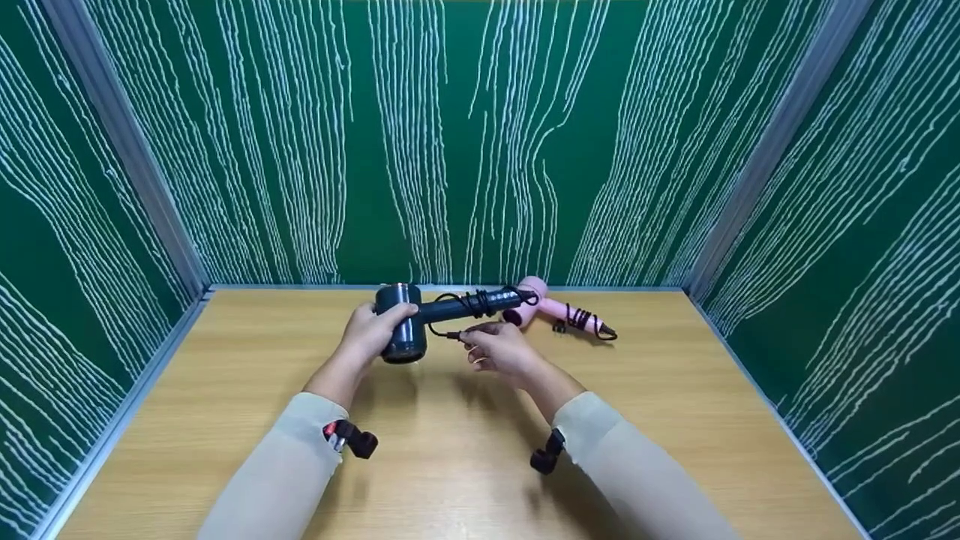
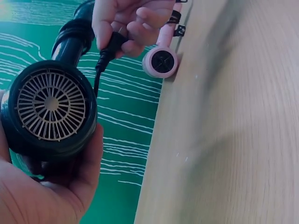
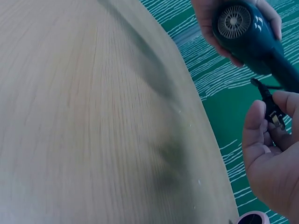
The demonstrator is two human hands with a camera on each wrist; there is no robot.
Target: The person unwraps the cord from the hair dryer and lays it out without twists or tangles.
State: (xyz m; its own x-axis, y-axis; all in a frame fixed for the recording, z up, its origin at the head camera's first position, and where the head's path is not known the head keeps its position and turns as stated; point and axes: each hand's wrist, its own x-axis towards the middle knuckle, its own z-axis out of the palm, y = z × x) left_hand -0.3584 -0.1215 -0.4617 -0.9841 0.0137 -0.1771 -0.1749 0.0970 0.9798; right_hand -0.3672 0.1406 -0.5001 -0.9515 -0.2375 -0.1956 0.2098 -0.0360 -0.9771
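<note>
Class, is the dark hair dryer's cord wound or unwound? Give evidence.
Partly wound: black loops of cord circle the handle, while the plug is held apart from it.

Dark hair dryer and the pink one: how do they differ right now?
Colour: the dark hair dryer is blackish teal; the pink hair dryer is pale pink.
Support: the left hand holds the dark hair dryer up; the pink hair dryer lies on the table, in neither hand.
Plug: the right hand pinches the dark hair dryer's plug, not the pink hair dryer's.
Shared: black cord wound round each handle.
</note>
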